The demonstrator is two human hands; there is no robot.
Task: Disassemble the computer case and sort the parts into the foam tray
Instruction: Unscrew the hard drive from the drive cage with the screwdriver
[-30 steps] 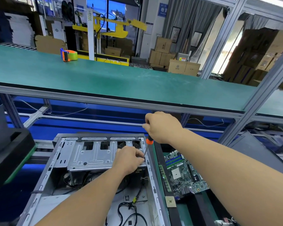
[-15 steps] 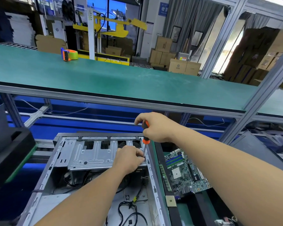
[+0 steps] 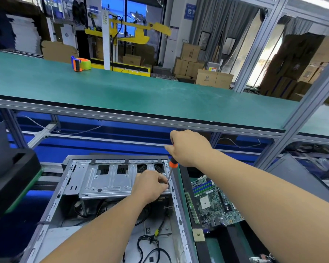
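At the far left a black unit sits at the frame edge, beside the open case, which lies on its side with its interior facing up. Across the case's far end runs a grey metal drive cage, with slots and two fan grilles showing through it. Below the cage, loose black cables coil on the case floor, one with a yellow connector. The left hand reaches in from the lower left and rests on the cage's right end, its fingers curled and pinching at the screwdriver's tip; what lies under the fingertips is hidden. The screwdriver stands tilted, its orange collar just above the case's right wall and its dark shaft slanting down to the left hand. The right hand is clenched round the handle from above, covering most of it, with the forearm running off to the lower right. Right of the case, on a green mat, lies a motherboard with blue and green memory slots, well clear of the case wall; a small square chip sits just beside its near corner. Whether any of this rests in a foam tray cannot be told. Above everything a long green shelf spans the view, carrying a tape dispenser toward its left, with cardboard boxes stacked behind it.
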